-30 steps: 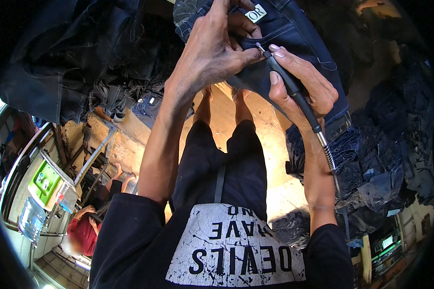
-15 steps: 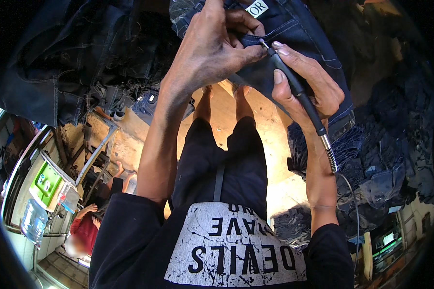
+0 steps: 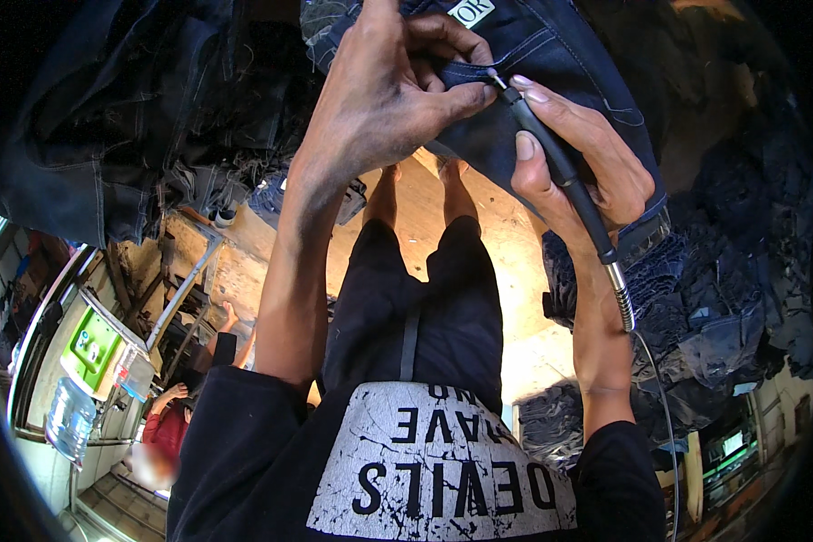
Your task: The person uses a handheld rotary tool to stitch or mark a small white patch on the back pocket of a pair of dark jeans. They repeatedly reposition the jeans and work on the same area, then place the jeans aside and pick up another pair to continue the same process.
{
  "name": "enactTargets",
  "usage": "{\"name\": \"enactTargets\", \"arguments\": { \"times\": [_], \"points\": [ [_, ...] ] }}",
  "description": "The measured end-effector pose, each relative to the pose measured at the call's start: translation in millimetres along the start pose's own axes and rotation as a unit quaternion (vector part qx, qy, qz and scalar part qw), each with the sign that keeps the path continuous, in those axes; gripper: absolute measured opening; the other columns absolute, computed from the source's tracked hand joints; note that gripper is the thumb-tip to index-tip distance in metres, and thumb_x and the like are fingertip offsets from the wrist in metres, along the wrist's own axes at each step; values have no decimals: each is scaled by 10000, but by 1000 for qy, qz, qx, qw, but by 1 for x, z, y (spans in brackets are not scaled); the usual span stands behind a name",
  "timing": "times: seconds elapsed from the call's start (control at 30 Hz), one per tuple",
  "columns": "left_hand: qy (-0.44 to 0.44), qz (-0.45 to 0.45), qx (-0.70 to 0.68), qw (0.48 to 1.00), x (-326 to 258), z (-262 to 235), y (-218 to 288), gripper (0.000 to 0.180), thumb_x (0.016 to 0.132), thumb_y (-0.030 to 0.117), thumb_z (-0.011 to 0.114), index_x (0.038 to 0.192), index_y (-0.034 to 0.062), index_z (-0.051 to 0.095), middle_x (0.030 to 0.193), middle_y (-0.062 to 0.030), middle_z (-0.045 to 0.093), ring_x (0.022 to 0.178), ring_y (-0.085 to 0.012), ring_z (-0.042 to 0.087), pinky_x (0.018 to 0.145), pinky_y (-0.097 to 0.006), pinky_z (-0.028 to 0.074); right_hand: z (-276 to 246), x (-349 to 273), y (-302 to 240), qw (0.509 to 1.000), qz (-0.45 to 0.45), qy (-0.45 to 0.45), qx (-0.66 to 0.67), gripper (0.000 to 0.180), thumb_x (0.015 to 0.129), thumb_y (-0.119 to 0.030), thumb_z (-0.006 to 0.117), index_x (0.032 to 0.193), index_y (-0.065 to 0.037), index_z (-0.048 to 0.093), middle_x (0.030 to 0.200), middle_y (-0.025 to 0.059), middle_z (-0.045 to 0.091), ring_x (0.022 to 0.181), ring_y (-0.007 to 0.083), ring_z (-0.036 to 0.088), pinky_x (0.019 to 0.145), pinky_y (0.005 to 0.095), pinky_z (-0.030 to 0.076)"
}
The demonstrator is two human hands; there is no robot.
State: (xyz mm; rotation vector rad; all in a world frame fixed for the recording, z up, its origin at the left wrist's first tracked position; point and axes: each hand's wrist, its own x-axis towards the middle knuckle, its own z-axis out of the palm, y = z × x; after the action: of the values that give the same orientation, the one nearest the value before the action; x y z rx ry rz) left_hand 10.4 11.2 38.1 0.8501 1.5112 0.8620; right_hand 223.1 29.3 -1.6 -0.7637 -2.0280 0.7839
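A pair of dark blue jeans (image 3: 551,54) hangs in front of me at the top of the view, with pale stitching and a small white label near the waistband. My left hand (image 3: 388,90) pinches a seam of the denim between thumb and fingers. My right hand (image 3: 578,163) grips a slim black rotary tool handpiece (image 3: 560,167) like a pen. Its tip touches the denim right by my left thumb. A metal spring collar and thin flexible shaft (image 3: 625,312) run down from the handpiece along my right forearm.
Heaps of dark jeans (image 3: 714,298) lie at the right, and more denim (image 3: 135,117) hangs at the upper left. My bare feet stand on a tan floor (image 3: 506,271). Another person in red (image 3: 167,425) crouches at the lower left beside a green machine (image 3: 90,348) and a water bottle (image 3: 68,420).
Both hands and the jeans have shifted slightly up and left in view. The tool tip stays against the denim at my left thumb.
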Motion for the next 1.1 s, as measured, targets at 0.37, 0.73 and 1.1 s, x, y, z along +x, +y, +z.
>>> {"name": "enactTargets", "arguments": {
  "times": [0.37, 0.73, 1.1],
  "points": [
    [-9, 33, -108, 994, -3, 3, -9, 730, 821, -86, 841, 1309, 124, 341, 1005, -73, 744, 715, -21, 559, 590, -168, 373, -2, -5, -1, 1000, 24, 14, 6, 357, 774, -34, 844, 1124, 14, 797, 1074, 206, 815, 1000, 326, 817, 883, 390, 665],
    [-17, 41, -110, 993, 1, 0, -22, 762, 831, -91, 859, 1339, 118, 332, 1051, -107, 752, 784, -33, 607, 614, -155, 396, -3, -7, 1, 999, 26, 26, 9, 353, 791, -42, 841, 1138, 9, 794, 1081, 202, 814, 1010, 332, 814, 889, 401, 665],
    [-31, 47, -119, 991, 4, 0, -28, 748, 852, -118, 829, 1342, 111, 312, 1100, -157, 741, 871, -79, 658, 680, -177, 473, -3, -8, 0, 999, 34, 40, 7, 353, 781, -32, 828, 1129, 15, 791, 1066, 199, 815, 1003, 324, 816, 891, 394, 665]
  ]
}}
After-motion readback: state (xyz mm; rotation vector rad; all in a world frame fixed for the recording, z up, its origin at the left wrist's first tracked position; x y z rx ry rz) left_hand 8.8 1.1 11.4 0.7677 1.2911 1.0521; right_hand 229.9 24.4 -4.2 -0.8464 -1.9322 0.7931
